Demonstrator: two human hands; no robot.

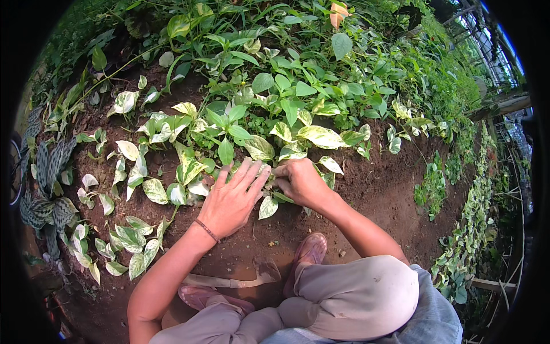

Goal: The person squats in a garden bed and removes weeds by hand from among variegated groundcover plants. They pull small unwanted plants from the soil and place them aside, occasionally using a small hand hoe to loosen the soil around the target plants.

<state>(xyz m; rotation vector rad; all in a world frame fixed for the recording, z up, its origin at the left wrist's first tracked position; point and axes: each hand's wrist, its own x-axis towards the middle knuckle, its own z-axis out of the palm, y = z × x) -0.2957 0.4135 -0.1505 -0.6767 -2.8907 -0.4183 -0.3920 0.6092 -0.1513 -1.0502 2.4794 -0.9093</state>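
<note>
My left hand [235,195] lies spread, palm down, over the low leaves of a variegated pothos [189,165], with a braided bracelet on its wrist. Beside it, my right hand [300,180] has its fingers curled in among stems close to the soil; what its fingertips pinch is too small to tell. Cream-and-green pothos leaves [320,136] stand just above both hands, and one leaf [268,207] hangs below between them. Between my sandalled feet a hand hoe [266,271] with a wooden handle rests on the brown soil [378,189].
Dense green weeds [300,81] cover the upper bed. More pothos cuttings [131,238] grow at the left, near a patterned cloth [49,172]. A row of pothos [468,223] runs down the right side, by a wooden pole [507,105] and wire fencing. An orange object [338,15] lies at the top.
</note>
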